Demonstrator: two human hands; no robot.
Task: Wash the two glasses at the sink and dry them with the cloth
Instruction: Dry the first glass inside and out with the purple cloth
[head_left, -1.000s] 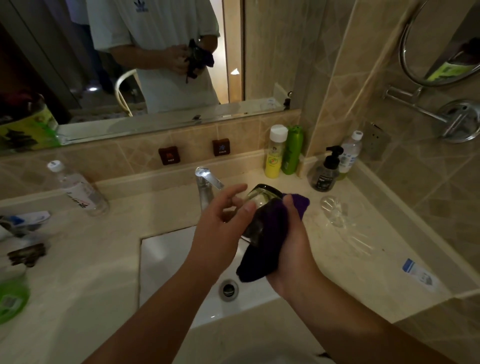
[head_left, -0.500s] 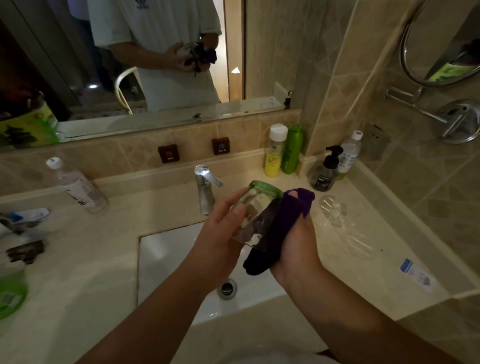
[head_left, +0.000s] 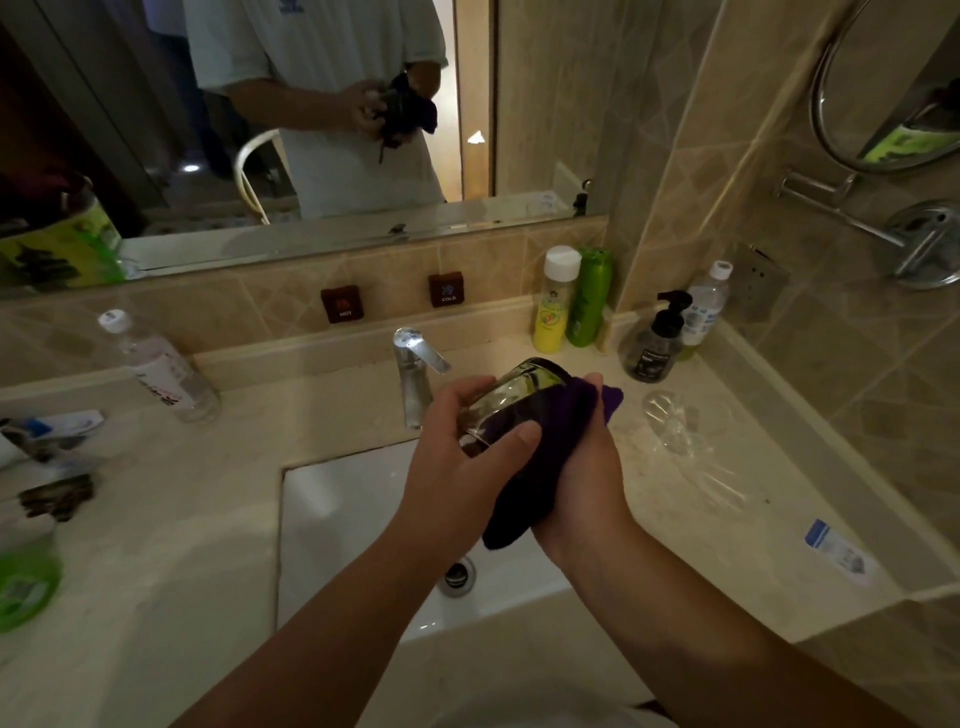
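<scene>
The left hand (head_left: 457, 457) gripped a glass (head_left: 511, 400) above the sink (head_left: 343, 519), its fingers curled over the far side and its thumb across the near side. The glass lay tilted, with its dark rim pointing away towards the tap (head_left: 413, 374). The right hand (head_left: 582, 478) was wrapped round a dark purple cloth (head_left: 540, 447) and pressed it against the right side of the glass (the cloth's loose end hung down below both hands). A second glass (head_left: 670, 421) sat on the counter (head_left: 675, 519) to the right of the right hand, well apart from it. Beyond that glass stood a black pump bottle (head_left: 654, 343), and beyond the hands a yellow bottle (head_left: 553, 306) and a green bottle (head_left: 589, 296).
</scene>
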